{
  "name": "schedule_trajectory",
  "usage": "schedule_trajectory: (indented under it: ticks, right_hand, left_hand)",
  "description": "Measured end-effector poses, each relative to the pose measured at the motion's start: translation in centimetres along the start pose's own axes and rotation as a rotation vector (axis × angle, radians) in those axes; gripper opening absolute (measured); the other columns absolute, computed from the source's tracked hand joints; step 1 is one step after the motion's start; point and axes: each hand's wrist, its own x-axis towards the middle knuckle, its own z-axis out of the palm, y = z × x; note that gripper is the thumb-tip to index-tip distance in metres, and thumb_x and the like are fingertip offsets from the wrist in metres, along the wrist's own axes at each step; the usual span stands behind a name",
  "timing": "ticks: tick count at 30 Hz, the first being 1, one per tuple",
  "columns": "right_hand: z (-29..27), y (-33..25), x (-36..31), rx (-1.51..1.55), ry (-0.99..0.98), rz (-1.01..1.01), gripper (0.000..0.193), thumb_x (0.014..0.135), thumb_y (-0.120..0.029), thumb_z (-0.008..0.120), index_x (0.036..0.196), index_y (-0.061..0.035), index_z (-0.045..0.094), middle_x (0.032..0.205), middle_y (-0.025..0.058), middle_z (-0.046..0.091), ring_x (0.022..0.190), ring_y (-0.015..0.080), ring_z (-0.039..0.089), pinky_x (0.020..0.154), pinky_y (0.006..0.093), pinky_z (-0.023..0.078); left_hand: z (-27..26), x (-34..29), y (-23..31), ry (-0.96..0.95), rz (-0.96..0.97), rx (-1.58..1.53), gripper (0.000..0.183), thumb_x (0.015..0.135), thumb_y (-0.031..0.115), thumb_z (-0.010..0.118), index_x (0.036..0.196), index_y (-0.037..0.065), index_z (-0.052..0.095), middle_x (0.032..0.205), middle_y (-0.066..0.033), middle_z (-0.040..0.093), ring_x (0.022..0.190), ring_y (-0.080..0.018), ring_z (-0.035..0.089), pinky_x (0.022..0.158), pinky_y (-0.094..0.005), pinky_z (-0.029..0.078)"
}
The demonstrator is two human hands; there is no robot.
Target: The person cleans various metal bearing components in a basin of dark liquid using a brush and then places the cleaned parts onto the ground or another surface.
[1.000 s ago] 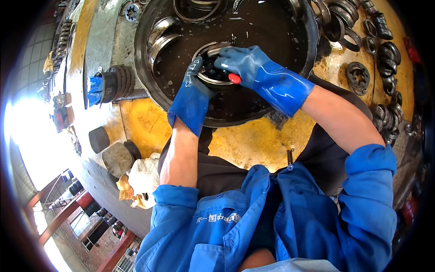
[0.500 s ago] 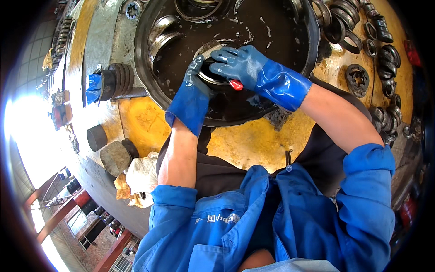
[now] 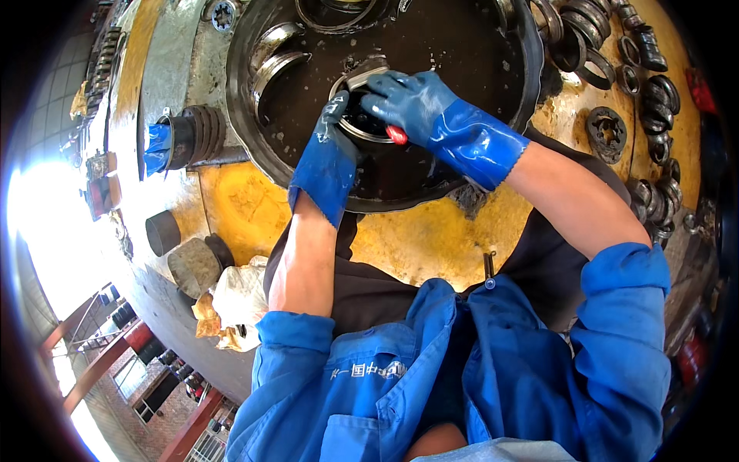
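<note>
My left hand [image 3: 332, 131], in a blue rubber glove, is closed on the left side of a metal ring [image 3: 368, 137] held over the dark liquid. My right hand [image 3: 412, 104], gloved alike, grips a brush [image 3: 396, 135] whose red handle end sticks out under the palm. The brush's wide head lies at the ring's far rim, its bristles pointing away from me. Both hands are above a large black basin [image 3: 240, 127]. Part of the ring is hidden behind my right fingers.
More metal rings [image 3: 279, 68] lie half sunk at the basin's left and far sides. To the right, stacked rings [image 3: 583, 27] and a toothed disc [image 3: 606, 135] rest on the yellow surface. Ribbed cylinders [image 3: 204, 135] and a pale cloth [image 3: 240, 296] are on the left.
The brush head has shifted slightly away from me along the ring's far side, and its red handle end has risen a little. My left hand stays at the ring.
</note>
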Motion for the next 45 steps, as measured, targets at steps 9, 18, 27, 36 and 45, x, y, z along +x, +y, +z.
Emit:
schedule_trajectory:
  ticks: [9, 18, 27, 36, 45]
  right_hand:
    - [-2.3, 1.1, 0.9, 0.366, -0.18, 0.517, 0.018, 0.094, -0.027, 0.065, 0.108, -0.0216, 0.075, 0.093, 0.014, 0.075, 0.09, 0.0355, 0.072, 0.082, 0.0454, 0.058]
    - [-1.9, 4.6, 1.2, 0.668, -0.417, 0.61, 0.02, 0.088, -0.03, 0.072, 0.102, -0.0167, 0.077, 0.089, 0.0077, 0.076, 0.083, 0.0259, 0.072, 0.08, 0.039, 0.057]
    - [-3.4, 5.5, 0.0, 0.445, -0.167, 0.229, 0.028, 0.092, -0.018, 0.074, 0.12, -0.0186, 0.075, 0.115, 0.0069, 0.076, 0.105, 0.0285, 0.073, 0.094, 0.0388, 0.059]
    - [-0.6, 4.9, -0.8, 0.399, 0.039, -0.157, 0.045, 0.081, -0.008, 0.077, 0.124, -0.019, 0.071, 0.126, 0.006, 0.071, 0.109, 0.0302, 0.071, 0.093, 0.0409, 0.06]
    - [-3.6, 4.0, 1.7, 0.914, -0.098, 1.018, 0.042, 0.084, -0.049, 0.075, 0.104, -0.0116, 0.076, 0.088, 0.0107, 0.075, 0.082, 0.0226, 0.073, 0.079, 0.0351, 0.056]
  left_hand:
    - [2.9, -1.8, 2.3, 0.19, -0.084, -0.274, 0.026, 0.106, 0.023, 0.059, 0.114, 0.001, 0.071, 0.097, -0.0076, 0.074, 0.093, -0.0167, 0.066, 0.089, -0.0287, 0.053]
    - [1.8, -0.8, 1.5, 0.07, 0.021, 0.104, 0.032, 0.104, 0.028, 0.062, 0.125, 0.005, 0.067, 0.099, -0.0047, 0.072, 0.093, -0.0125, 0.064, 0.087, -0.027, 0.052]
    - [-1.0, 3.4, -2.6, -0.159, -0.265, -0.355, 0.042, 0.101, 0.005, 0.054, 0.142, -0.004, 0.056, 0.135, -0.0153, 0.066, 0.123, -0.0206, 0.061, 0.109, -0.0329, 0.044]
    - [-1.4, 2.3, -1.6, -0.215, -0.17, -0.232, 0.043, 0.103, 0.008, 0.053, 0.144, -0.004, 0.054, 0.137, -0.0159, 0.065, 0.128, -0.0209, 0.058, 0.111, -0.032, 0.042]
    - [-1.9, 1.8, -1.1, -0.241, 0.089, 0.218, 0.044, 0.105, 0.01, 0.052, 0.146, -0.004, 0.052, 0.14, -0.0166, 0.063, 0.132, -0.0213, 0.056, 0.113, -0.0312, 0.04]
